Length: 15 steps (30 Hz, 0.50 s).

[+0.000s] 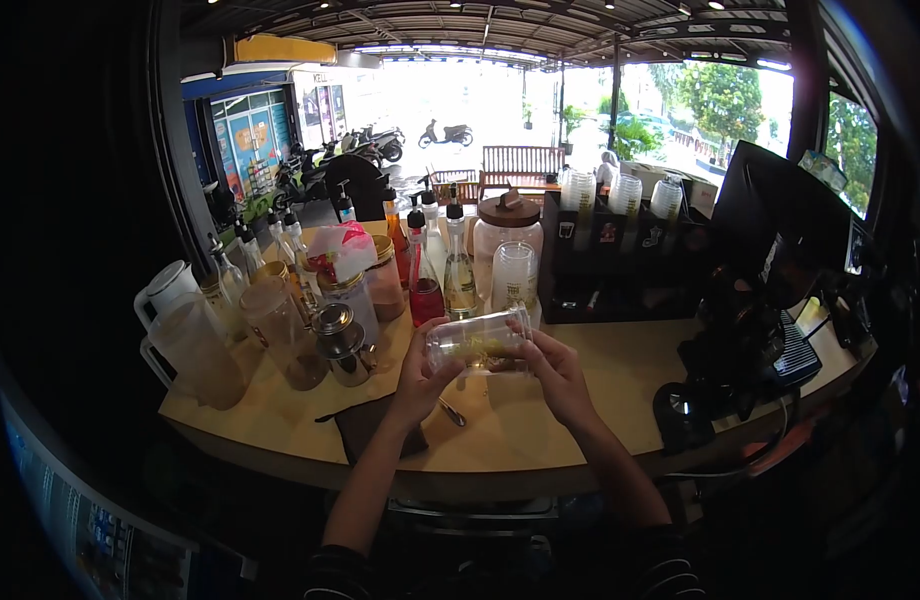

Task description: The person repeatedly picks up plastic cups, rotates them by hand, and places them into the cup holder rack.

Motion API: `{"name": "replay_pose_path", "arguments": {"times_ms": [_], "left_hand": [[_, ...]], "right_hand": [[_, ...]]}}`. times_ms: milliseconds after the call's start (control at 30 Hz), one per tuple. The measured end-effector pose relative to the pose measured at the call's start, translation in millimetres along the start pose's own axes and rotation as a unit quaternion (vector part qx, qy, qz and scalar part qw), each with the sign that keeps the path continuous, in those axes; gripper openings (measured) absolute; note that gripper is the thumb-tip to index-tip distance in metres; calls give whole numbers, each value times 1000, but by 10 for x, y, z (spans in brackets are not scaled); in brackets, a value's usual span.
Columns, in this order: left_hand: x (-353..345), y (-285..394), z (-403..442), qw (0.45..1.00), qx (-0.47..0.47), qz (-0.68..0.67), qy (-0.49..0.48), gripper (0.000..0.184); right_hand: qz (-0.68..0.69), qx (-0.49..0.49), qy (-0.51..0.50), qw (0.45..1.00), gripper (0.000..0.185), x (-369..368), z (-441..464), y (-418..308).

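A clear plastic cup [480, 341] with greenish-yellow print lies on its side between my two hands, above the counter. My left hand [428, 372] grips its left end. At the other end, my right hand [557, 374] holds the cup with thumb and fingers. Below the cup, a metal spoon [452, 411] rests on the counter, beside a dark folded cloth [377, 425]. Behind it stands a stack of clear plastic cups [515, 275].
Several syrup bottles with pumps [427, 285], plastic pitchers [195, 345] and a metal coffee dripper [342, 340] crowd the left of the wooden counter [540, 430]. A wooden-lidded jar [508, 222], black cup rack [620, 260] and monitor [765, 215] stand at the back and right.
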<state>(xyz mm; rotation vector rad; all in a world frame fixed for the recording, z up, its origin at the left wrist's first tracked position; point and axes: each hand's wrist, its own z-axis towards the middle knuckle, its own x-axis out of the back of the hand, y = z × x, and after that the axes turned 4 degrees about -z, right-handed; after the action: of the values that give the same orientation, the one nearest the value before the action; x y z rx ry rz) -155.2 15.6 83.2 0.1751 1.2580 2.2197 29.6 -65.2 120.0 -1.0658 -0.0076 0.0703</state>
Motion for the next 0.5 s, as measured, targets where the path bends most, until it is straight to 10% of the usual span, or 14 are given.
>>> {"name": "replay_pose_path", "arguments": {"times_ms": [500], "left_hand": [[-71,-92,-14,998,-24,-49,-12,70]], "right_hand": [[85,-97,10,992,38,86,2,-69]]}}
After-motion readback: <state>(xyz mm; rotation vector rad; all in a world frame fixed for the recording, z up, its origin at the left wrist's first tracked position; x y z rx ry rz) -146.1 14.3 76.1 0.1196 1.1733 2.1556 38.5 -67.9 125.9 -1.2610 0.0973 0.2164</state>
